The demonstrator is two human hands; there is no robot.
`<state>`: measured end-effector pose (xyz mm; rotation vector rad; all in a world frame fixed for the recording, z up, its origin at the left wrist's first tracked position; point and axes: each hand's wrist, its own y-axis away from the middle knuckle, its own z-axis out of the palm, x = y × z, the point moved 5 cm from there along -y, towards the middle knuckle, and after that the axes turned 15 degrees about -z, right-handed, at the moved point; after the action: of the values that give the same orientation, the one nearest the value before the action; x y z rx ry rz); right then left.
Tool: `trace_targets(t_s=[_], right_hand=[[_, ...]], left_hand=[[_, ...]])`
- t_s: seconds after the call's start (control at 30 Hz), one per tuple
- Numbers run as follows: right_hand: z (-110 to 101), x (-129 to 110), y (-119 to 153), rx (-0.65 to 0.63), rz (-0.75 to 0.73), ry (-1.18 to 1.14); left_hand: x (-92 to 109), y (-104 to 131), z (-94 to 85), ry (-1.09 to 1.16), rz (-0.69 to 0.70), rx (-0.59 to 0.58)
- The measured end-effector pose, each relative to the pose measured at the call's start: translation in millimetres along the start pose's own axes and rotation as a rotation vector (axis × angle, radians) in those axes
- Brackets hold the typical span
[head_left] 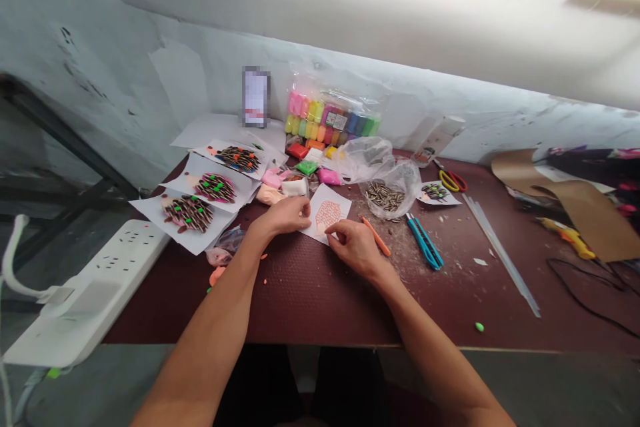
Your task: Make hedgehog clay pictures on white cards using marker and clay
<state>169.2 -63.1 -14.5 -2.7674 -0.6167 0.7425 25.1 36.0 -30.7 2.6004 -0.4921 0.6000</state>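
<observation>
Both hands work a small card (327, 215) at table centre: the left hand (290, 215) pins its 9 o'clock edge, fingers together, while the right hand (354, 245) pinches the near corner, seeds (384, 197) at 2 o'clock likely wanted next.

No legible text anywhere, neither on the clay pack (331, 121) label nor the blurred card (255, 97)

Both bare forearms are reaching forward and angling inward. The left hand (289, 214) is lying palm down, fingers curled loosely. The right hand (354, 247) is resting close beside it, fingertips pinching together.
</observation>
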Motion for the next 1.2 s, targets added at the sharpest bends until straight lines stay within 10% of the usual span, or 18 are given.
trace_targets(t_s=[0.27, 0.57, 1.2], right_hand=[[9.9, -10.5, -0.1, -0.147, 0.034, -0.058], [-17.5, 9.9, 0.7, 0.291, 0.137, -0.327], [-30.8, 12.2, 3.9, 0.435, 0.127, -0.250]], left_hand=[[-3.3, -0.6, -0.5, -0.007, -0.074, 0.081], [-1.0, 2.1, -6.6, -0.049, -0.189, 0.208], [1.6, -0.2, -8.4, 0.001, -0.038, 0.188]])
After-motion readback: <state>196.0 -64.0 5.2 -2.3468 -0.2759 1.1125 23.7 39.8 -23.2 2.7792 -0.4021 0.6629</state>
